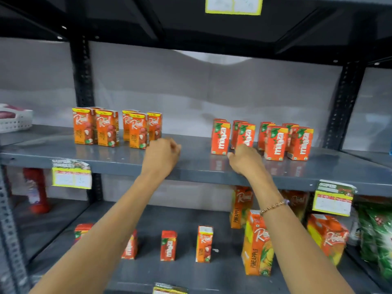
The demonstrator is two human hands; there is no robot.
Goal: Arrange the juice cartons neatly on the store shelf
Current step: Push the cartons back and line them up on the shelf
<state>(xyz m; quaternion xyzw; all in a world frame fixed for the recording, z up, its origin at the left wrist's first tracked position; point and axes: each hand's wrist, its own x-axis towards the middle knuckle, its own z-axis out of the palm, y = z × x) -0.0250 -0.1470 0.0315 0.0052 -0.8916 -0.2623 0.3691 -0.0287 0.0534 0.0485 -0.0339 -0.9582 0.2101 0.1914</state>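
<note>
Several small orange Real cartons (107, 128) stand in a loose group on the left of the grey middle shelf (191, 164). Several red Maaza cartons (275, 143) stand grouped on its right. My left hand (162, 157) hovers over the shelf just right of the Real group, fingers curled, holding nothing. My right hand (246, 159) is low in front of the Maaza cartons, fingers curled near the second one; no carton is held. On the lower shelf (184, 270) stand scattered small cartons (168, 246) and big Real pineapple cartons (257, 245).
A white basket (14, 119) sits on the far left of the middle shelf. A red bottle (37, 190) stands on the lower left. Green packets (377, 236) fill the lower right. Price tags (72, 174) hang from the shelf edges. Black uprights frame the bay.
</note>
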